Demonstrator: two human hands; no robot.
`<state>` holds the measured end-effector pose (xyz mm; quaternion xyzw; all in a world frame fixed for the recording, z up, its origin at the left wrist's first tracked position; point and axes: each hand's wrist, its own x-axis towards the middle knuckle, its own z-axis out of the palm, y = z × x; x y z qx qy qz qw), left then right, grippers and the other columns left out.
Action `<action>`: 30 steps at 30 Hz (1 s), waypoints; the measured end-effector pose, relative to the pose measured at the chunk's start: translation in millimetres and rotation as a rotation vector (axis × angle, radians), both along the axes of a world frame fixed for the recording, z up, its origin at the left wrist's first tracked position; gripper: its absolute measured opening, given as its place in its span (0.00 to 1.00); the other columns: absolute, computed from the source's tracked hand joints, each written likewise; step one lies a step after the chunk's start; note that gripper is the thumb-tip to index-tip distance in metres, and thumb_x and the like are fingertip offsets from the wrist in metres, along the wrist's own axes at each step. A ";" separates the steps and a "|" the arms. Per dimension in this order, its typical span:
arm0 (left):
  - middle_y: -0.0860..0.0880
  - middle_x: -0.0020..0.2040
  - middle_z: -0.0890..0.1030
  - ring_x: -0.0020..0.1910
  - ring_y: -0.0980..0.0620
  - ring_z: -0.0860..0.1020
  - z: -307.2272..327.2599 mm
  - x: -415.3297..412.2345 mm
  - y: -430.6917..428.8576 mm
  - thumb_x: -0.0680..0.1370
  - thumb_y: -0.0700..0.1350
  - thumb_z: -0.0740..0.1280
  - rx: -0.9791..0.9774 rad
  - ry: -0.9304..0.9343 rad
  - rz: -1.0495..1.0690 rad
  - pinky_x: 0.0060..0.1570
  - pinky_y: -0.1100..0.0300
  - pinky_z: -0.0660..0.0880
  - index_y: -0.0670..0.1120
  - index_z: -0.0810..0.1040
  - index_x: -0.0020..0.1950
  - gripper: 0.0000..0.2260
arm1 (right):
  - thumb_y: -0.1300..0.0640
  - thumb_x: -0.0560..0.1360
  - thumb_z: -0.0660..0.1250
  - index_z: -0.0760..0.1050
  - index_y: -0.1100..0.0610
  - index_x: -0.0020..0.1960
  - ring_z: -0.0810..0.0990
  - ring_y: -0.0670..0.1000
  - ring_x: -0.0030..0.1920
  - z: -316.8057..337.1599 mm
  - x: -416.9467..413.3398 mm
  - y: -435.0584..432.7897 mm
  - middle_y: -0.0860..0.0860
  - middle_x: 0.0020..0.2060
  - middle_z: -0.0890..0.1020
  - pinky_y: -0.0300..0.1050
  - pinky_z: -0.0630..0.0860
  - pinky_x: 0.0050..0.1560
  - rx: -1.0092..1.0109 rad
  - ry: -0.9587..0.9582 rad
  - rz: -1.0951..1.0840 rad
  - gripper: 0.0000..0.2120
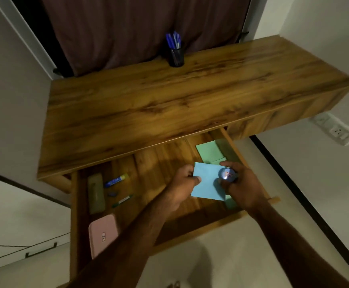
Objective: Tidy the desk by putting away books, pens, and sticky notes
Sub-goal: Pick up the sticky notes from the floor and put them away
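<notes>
A light blue sticky-note pad (207, 183) hangs over the right half of the open wooden drawer (148, 163). My left hand (181, 183) pinches its left edge with thumb and fingers. My right hand (242, 183) grips a small round shiny object (227, 175) at the pad's right edge; what it is I cannot tell. Green sticky-note pads (208, 151) lie in the drawer's right back corner, just beyond the blue pad. A black pen cup (176, 57) with several blue pens stands at the back of the desk top (169, 96).
In the drawer's left half lie a green case (95, 192), a pink case (103, 233), a blue glue stick (116, 180), a small blue piece (111, 194) and a green-tipped marker (122, 201). A wall socket (335, 129) sits to the right; a dark curtain (138, 28) hangs behind the desk.
</notes>
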<state>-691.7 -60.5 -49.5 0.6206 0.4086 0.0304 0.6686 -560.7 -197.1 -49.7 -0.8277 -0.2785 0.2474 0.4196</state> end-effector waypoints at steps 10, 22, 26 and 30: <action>0.42 0.60 0.78 0.57 0.41 0.78 -62.4 34.4 53.1 0.79 0.42 0.69 -0.060 0.159 0.408 0.41 0.52 0.82 0.43 0.75 0.62 0.13 | 0.62 0.71 0.74 0.73 0.53 0.66 0.81 0.52 0.48 -49.9 72.1 73.9 0.51 0.50 0.81 0.44 0.78 0.44 -0.119 -0.031 0.215 0.25; 0.43 0.57 0.80 0.54 0.42 0.80 -119.2 88.0 100.4 0.74 0.38 0.74 -0.054 0.305 0.620 0.51 0.41 0.81 0.51 0.76 0.46 0.11 | 0.61 0.69 0.76 0.77 0.52 0.54 0.79 0.48 0.47 -71.5 123.3 112.5 0.47 0.47 0.80 0.29 0.68 0.42 -0.205 -0.182 0.427 0.16; 0.44 0.59 0.81 0.54 0.45 0.81 -127.0 94.4 107.0 0.75 0.44 0.73 0.292 0.440 0.318 0.50 0.49 0.81 0.48 0.80 0.59 0.13 | 0.58 0.70 0.76 0.77 0.51 0.56 0.77 0.45 0.48 -71.1 119.2 111.9 0.44 0.47 0.78 0.27 0.67 0.44 -0.225 -0.185 0.420 0.16; 0.44 0.66 0.76 0.58 0.44 0.78 -126.0 90.4 108.9 0.75 0.47 0.73 0.458 0.480 0.184 0.51 0.51 0.80 0.51 0.73 0.70 0.24 | 0.53 0.71 0.77 0.77 0.50 0.59 0.75 0.45 0.51 -67.2 109.0 117.1 0.46 0.52 0.76 0.34 0.69 0.48 -0.259 -0.200 0.440 0.18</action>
